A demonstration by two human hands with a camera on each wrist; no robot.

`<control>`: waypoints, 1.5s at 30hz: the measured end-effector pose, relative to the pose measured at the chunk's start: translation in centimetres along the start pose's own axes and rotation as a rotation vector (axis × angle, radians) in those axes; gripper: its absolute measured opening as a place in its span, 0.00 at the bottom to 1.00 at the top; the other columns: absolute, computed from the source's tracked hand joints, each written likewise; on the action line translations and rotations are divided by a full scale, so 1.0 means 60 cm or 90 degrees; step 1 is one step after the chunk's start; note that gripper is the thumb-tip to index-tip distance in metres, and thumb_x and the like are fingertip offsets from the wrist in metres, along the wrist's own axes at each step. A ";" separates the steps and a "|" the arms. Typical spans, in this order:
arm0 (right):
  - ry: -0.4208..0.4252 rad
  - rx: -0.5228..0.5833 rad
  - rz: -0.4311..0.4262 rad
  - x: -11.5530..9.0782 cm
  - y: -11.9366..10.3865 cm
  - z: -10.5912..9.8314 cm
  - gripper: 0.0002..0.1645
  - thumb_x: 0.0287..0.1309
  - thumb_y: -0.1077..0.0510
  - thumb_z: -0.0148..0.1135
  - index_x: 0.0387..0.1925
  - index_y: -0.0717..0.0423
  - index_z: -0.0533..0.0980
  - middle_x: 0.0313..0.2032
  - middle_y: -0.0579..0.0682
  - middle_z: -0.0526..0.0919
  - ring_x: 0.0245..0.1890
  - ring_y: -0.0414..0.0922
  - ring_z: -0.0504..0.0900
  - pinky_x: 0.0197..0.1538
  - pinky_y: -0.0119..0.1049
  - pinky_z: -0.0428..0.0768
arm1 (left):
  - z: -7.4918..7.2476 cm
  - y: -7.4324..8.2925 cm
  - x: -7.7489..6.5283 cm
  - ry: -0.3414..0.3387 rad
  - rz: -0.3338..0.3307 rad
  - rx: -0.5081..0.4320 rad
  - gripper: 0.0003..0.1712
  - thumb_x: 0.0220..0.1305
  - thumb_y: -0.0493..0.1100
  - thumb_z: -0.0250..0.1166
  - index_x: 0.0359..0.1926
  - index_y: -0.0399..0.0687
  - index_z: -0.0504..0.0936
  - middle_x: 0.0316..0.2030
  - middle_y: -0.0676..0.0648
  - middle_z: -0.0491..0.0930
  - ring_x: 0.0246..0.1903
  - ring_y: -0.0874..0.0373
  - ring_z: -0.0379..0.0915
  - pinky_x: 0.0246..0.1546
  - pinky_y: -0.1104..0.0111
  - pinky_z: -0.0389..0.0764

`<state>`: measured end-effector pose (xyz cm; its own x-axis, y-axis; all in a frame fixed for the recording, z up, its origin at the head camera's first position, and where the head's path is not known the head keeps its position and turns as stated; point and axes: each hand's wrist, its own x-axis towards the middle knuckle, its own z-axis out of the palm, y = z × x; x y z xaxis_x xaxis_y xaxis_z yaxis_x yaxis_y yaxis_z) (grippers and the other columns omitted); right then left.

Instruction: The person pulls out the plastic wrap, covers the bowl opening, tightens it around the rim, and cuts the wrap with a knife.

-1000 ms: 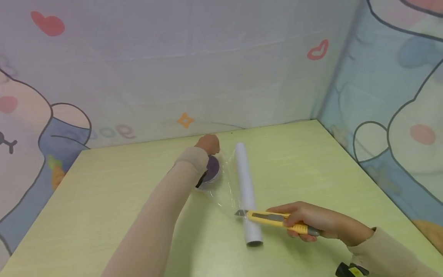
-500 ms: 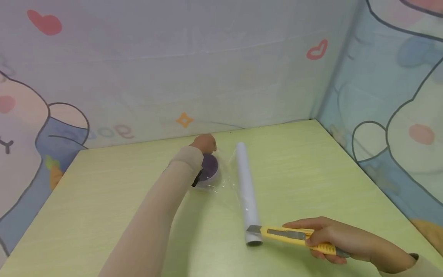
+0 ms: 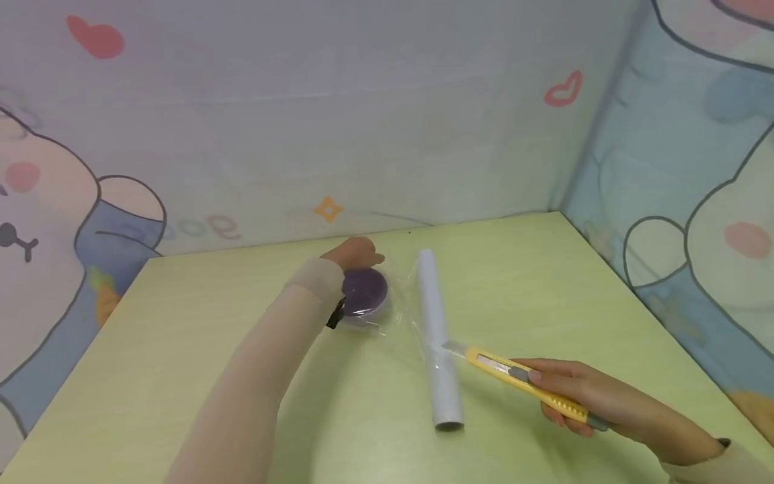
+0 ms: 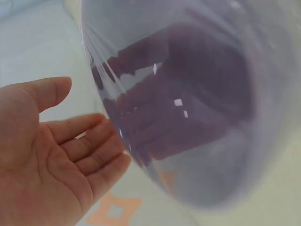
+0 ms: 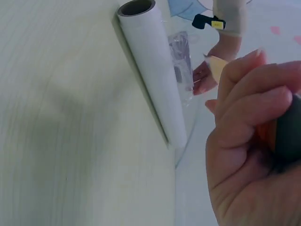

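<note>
My right hand [image 3: 595, 396] grips a yellow utility knife [image 3: 517, 378] with its blade out. The blade tip appears at the side of a white roll of cling film [image 3: 446, 393]; contact cannot be told. Clear film [image 3: 404, 312] stretches from the roll over a dark purple bowl [image 3: 367, 290]. Behind the bowl is my left hand [image 3: 353, 253]. In the left wrist view the palm of my left hand [image 4: 56, 160] shows, fingers loosely straight beside the film-covered bowl [image 4: 188, 99]. Fingers of my right hand [image 5: 244, 136] curl round the knife's dark end [image 5: 290, 134] in the right wrist view.
The pale yellow-green table [image 3: 199, 349] meets a cartoon-printed cloth backdrop [image 3: 393, 134] at the back. Another printed cloth [image 3: 683, 175] stands along the right side. A black strap [image 3: 336, 314] sits on my left sleeve.
The fingers of my left hand have loosened from a fist, and the hand has drawn slightly left. My right hand moved right and down; then the knife's blade swung up along the roll.
</note>
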<state>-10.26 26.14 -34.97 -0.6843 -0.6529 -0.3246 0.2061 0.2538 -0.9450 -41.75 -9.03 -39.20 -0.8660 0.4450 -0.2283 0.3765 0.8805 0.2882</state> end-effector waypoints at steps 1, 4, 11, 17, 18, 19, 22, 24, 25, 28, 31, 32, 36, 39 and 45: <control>0.005 -0.002 -0.003 0.002 0.003 -0.002 0.26 0.71 0.52 0.35 0.61 0.66 0.61 0.21 0.43 0.74 0.13 0.33 0.67 0.14 0.30 0.61 | -0.008 0.008 -0.021 -0.005 -0.002 -0.010 0.33 0.62 0.65 0.50 0.49 0.39 0.74 0.50 0.43 0.75 0.48 0.50 0.71 0.52 0.59 0.71; 0.034 -0.016 0.005 0.012 0.010 -0.006 0.26 0.71 0.49 0.36 0.50 0.69 0.66 0.20 0.42 0.75 0.15 0.34 0.69 0.18 0.28 0.67 | -0.030 0.041 -0.094 0.026 0.014 -0.032 0.32 0.64 0.63 0.49 0.45 0.37 0.74 0.43 0.41 0.76 0.41 0.51 0.71 0.45 0.60 0.72; 0.103 -0.112 0.017 0.032 0.004 -0.013 0.27 0.69 0.44 0.38 0.44 0.67 0.65 0.26 0.49 0.78 0.22 0.39 0.73 0.27 0.34 0.74 | -0.037 0.064 -0.194 0.063 -0.002 -0.104 0.39 0.64 0.66 0.46 0.60 0.37 0.65 0.55 0.38 0.71 0.56 0.47 0.68 0.56 0.57 0.68; 0.148 -0.139 0.019 0.041 -0.013 -0.030 0.25 0.69 0.44 0.38 0.44 0.65 0.64 0.35 0.54 0.74 0.27 0.42 0.72 0.30 0.36 0.74 | 0.004 0.044 -0.226 0.063 -0.013 -0.228 0.57 0.56 0.69 0.55 0.70 0.34 0.45 0.69 0.36 0.51 0.68 0.43 0.49 0.65 0.52 0.56; 0.160 -0.133 0.019 0.046 -0.015 -0.032 0.25 0.69 0.44 0.39 0.43 0.65 0.63 0.34 0.54 0.74 0.27 0.42 0.73 0.31 0.37 0.75 | 0.011 0.040 -0.232 0.060 -0.015 -0.254 0.59 0.54 0.68 0.57 0.70 0.34 0.43 0.69 0.36 0.49 0.68 0.43 0.48 0.65 0.51 0.56; 0.170 -0.125 0.017 0.052 -0.017 -0.034 0.25 0.69 0.44 0.39 0.42 0.65 0.63 0.33 0.53 0.74 0.26 0.42 0.73 0.31 0.38 0.75 | 0.018 0.037 -0.237 0.059 -0.017 -0.281 0.59 0.53 0.66 0.60 0.70 0.33 0.42 0.69 0.35 0.51 0.67 0.44 0.50 0.65 0.52 0.57; 0.216 -0.116 0.015 0.074 -0.019 -0.038 0.27 0.68 0.42 0.41 0.41 0.66 0.63 0.28 0.51 0.72 0.22 0.41 0.72 0.28 0.38 0.77 | 0.040 0.027 -0.249 0.064 -0.022 -0.349 0.62 0.49 0.62 0.67 0.69 0.33 0.41 0.65 0.35 0.56 0.64 0.45 0.56 0.63 0.53 0.60; 0.247 -0.119 0.014 0.089 -0.019 -0.040 0.28 0.67 0.41 0.42 0.40 0.66 0.63 0.26 0.50 0.71 0.20 0.40 0.72 0.27 0.37 0.77 | 0.053 0.022 -0.254 0.067 -0.022 -0.384 0.61 0.46 0.60 0.69 0.68 0.35 0.42 0.62 0.37 0.59 0.61 0.46 0.60 0.61 0.54 0.62; 0.261 -0.121 0.014 0.095 -0.019 -0.041 0.28 0.67 0.41 0.42 0.40 0.66 0.63 0.26 0.49 0.71 0.20 0.39 0.71 0.26 0.37 0.77 | 0.060 0.020 -0.255 0.069 -0.020 -0.402 0.61 0.45 0.59 0.71 0.67 0.36 0.43 0.60 0.38 0.60 0.59 0.46 0.61 0.60 0.54 0.62; 0.297 -0.121 0.021 0.110 -0.017 -0.042 0.31 0.65 0.39 0.44 0.41 0.67 0.64 0.24 0.49 0.71 0.19 0.39 0.71 0.26 0.36 0.77 | 0.079 0.019 -0.259 0.070 -0.013 -0.445 0.63 0.43 0.57 0.73 0.67 0.39 0.41 0.61 0.40 0.57 0.60 0.47 0.59 0.61 0.53 0.60; 0.318 -0.116 0.031 0.120 -0.014 -0.043 0.33 0.63 0.37 0.46 0.41 0.67 0.64 0.24 0.48 0.70 0.19 0.39 0.71 0.26 0.35 0.77 | 0.095 0.020 -0.258 0.071 -0.001 -0.486 0.67 0.41 0.56 0.75 0.69 0.42 0.37 0.64 0.40 0.53 0.63 0.46 0.54 0.64 0.50 0.55; 0.323 -0.116 0.033 0.123 -0.013 -0.043 0.33 0.63 0.37 0.46 0.41 0.67 0.64 0.23 0.48 0.70 0.19 0.39 0.71 0.25 0.35 0.76 | 0.100 0.021 -0.257 0.074 0.004 -0.493 0.68 0.41 0.56 0.75 0.69 0.42 0.36 0.64 0.40 0.51 0.64 0.46 0.52 0.65 0.49 0.53; 0.338 -0.106 0.034 0.136 -0.011 -0.044 0.34 0.62 0.36 0.47 0.39 0.66 0.65 0.22 0.47 0.70 0.18 0.39 0.71 0.25 0.33 0.76 | 0.112 0.023 -0.252 0.089 0.004 -0.512 0.69 0.41 0.56 0.75 0.69 0.43 0.34 0.66 0.39 0.49 0.65 0.45 0.50 0.66 0.48 0.50; 0.345 -0.094 0.032 0.144 -0.010 -0.043 0.33 0.62 0.36 0.47 0.38 0.66 0.65 0.21 0.46 0.70 0.17 0.38 0.71 0.24 0.32 0.75 | 0.117 0.024 -0.250 0.098 -0.006 -0.523 0.70 0.40 0.57 0.75 0.69 0.45 0.33 0.65 0.40 0.50 0.66 0.46 0.50 0.66 0.48 0.50; 0.358 -0.077 0.041 0.155 -0.009 -0.040 0.34 0.61 0.34 0.46 0.36 0.64 0.66 0.20 0.45 0.70 0.16 0.38 0.71 0.23 0.32 0.75 | 0.111 0.023 -0.253 0.100 0.023 -0.537 0.63 0.46 0.52 0.73 0.69 0.44 0.36 0.64 0.39 0.52 0.65 0.45 0.53 0.66 0.49 0.51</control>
<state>-18.41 21.63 -37.42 -0.9463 -0.1621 -0.2798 0.2012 0.3822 -0.9019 -25.87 -13.46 -41.51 -0.9170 0.3880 -0.0922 0.0881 0.4225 0.9021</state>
